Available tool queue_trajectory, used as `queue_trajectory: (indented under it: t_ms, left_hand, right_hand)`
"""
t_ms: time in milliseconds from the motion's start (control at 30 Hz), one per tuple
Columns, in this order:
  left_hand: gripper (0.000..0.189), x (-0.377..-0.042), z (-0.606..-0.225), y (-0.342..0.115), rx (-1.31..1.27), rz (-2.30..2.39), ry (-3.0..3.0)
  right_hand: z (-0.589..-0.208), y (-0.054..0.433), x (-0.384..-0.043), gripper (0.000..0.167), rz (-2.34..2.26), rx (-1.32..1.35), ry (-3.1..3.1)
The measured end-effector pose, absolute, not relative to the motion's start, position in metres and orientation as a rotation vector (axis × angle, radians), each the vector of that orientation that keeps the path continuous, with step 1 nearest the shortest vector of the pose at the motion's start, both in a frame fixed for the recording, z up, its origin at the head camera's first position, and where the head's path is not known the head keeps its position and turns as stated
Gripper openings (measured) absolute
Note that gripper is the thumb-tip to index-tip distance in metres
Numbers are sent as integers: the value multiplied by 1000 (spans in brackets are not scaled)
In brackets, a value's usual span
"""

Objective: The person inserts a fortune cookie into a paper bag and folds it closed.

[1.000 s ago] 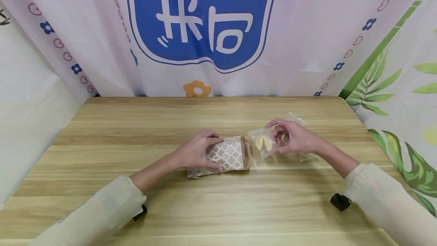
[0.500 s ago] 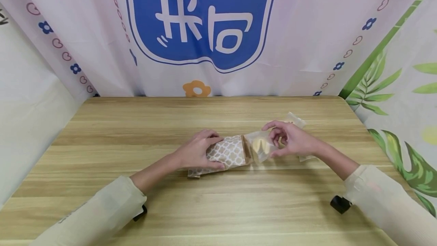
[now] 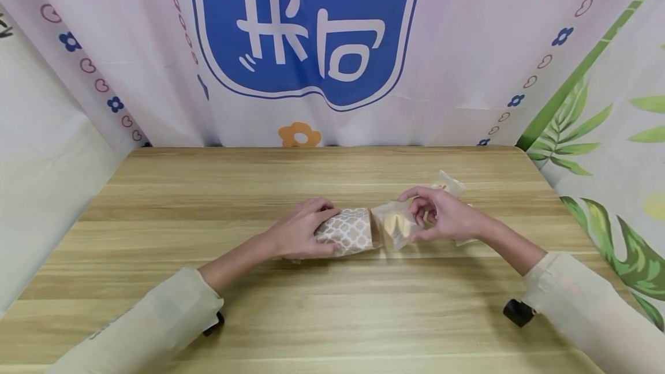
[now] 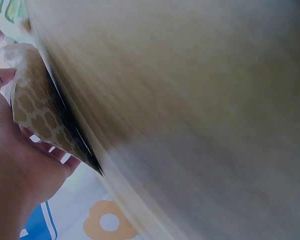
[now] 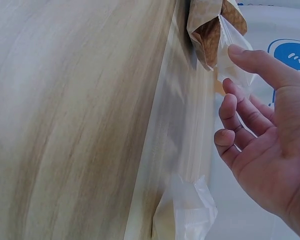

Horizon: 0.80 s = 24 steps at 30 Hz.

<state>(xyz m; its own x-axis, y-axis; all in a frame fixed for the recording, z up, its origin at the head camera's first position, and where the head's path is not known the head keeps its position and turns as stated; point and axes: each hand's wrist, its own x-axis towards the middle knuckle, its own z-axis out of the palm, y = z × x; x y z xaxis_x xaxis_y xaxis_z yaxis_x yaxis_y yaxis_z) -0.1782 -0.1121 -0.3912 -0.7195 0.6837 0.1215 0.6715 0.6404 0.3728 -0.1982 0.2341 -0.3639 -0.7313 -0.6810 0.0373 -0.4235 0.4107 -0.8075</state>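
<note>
A brown paper bag (image 3: 350, 228) with a white lattice pattern lies on its side, its mouth facing right. Around its left part my left hand (image 3: 296, 234) grips, thumb on the near side and fingers on the far side. My right hand (image 3: 447, 215) pinches a clear packet holding a fortune cookie (image 3: 397, 227). The packet's left edge is at the bag's mouth; how far it reaches inside is hard to tell. In the right wrist view, the bag's brown inside (image 5: 208, 42) shows beside the clear wrapper (image 5: 232, 42) under my thumb.
More clear packets lie behind and below the right hand, one packet (image 3: 451, 182) toward the back and another packet (image 5: 185, 215) low in the right wrist view. The wooden table (image 3: 332, 316) ends at a printed curtain (image 3: 441, 74).
My right hand has moved slightly left, bringing the wrapped cookie from just beside the bag to its mouth. My left hand stays on the bag, which has tilted a little.
</note>
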Motion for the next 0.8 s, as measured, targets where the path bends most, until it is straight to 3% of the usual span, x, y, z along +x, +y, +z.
queue_trajectory:
  t_ms: [800]
  left_hand:
    - [83, -179, -392, -114, 1179, 643, 2829]
  right_hand:
    - [-361, 225, -194, 74, -1140, -865, 2378]
